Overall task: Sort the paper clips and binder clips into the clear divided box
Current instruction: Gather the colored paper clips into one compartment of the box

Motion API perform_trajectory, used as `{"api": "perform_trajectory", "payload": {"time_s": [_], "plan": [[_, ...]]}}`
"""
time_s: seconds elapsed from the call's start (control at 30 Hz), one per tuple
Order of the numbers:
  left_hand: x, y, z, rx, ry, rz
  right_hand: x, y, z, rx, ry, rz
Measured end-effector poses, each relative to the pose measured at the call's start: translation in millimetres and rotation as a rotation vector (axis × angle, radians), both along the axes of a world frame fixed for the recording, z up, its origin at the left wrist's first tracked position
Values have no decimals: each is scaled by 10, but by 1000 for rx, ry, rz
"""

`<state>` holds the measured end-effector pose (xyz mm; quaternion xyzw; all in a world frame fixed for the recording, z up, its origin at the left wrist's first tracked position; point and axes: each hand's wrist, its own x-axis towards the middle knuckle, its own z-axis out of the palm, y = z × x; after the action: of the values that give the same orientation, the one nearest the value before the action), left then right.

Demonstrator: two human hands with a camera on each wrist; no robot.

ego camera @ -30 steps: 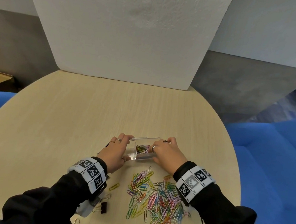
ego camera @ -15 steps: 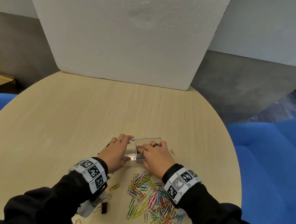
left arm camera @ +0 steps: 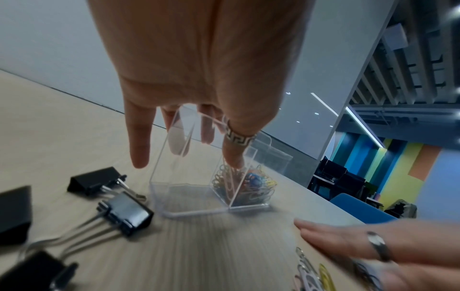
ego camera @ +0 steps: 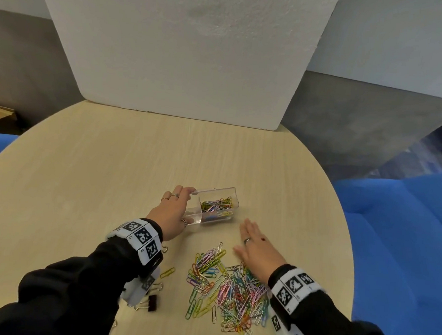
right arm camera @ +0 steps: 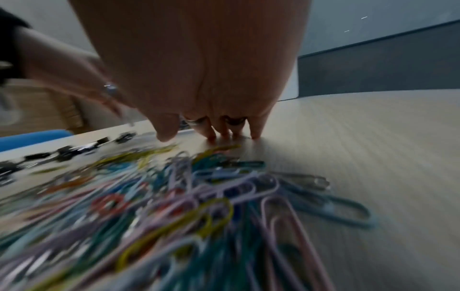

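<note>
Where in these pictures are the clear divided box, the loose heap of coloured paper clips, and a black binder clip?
clear divided box [ego camera: 232, 194]: head view, on its far right wall.
heap of coloured paper clips [ego camera: 228, 288]: head view, middle of the pile on the table.
black binder clip [left arm camera: 128, 215]: left wrist view, on its black body.

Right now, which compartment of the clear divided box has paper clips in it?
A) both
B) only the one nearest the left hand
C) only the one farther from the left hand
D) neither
C: the clear divided box shows coloured paper clips only in the compartment away from the left hand; the compartment that hand holds looks empty in the left wrist view, and the binder clips lie on the table.
</note>
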<state>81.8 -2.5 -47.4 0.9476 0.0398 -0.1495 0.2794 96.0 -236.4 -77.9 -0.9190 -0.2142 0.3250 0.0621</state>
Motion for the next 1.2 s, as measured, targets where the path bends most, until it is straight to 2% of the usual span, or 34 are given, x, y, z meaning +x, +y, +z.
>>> {"api": "perform_trajectory", "payload": {"time_s": [0.1, 0.3, 0.4, 0.5, 0.73, 1.0, 1.2], "plan": [[14, -6, -10, -7, -10, 4, -276, -12, 60, -2, 29, 173], [6, -8, -18, -17, -13, 10, -419, 234, 93, 207, -100, 276], [6, -13, 2, -12, -9, 14, -455, 380, 31, 131, -48, 501], [4, -17, 6, -12, -1, 19, -507, 307, 14, 82, -30, 573], [12, -26, 0, -19, -8, 34, -513, 40, 45, 46, -52, 406], [6, -21, -2, -17, -12, 34, -477, 139, 13, 236, -32, 178], [2, -20, -16, -17, -14, 32, -403, 240, 13, 223, -16, 89]]}}
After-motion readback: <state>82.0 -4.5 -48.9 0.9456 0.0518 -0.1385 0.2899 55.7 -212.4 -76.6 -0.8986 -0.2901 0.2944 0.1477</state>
